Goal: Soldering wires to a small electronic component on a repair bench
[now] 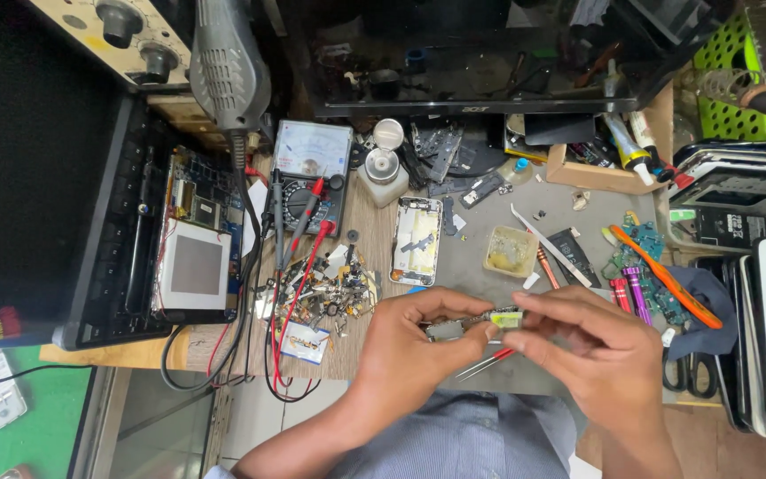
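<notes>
The left hand (405,341) and the right hand (591,341) meet low over the cluttered grey work surface (472,266), both pinching a small flat circuit part with a pale yellow-green patch (503,318); the left grip is clamped on its darker left end, the right grip is clamped on its yellow-green right end, thumb and forefinger pressed together on it; a slim pair of red-handled tweezers (488,362) also sits in the right grip, slanting down and to the left beneath the part; just above the left grip lies an opened white phone body with bare insides (417,239), flat on the surface; to the left of that grip spreads a heap of small metal screws and scraps (325,293), crossed by red and black probe leads (299,266) that run up to a grey analogue meter with a white dial (312,173); above the right grip stands a small square tub of yellowish paste (509,251); to the right of the right grip lie an orange toothbrush (662,275) and a blue cloth (707,297), well apart from the held part.
</notes>
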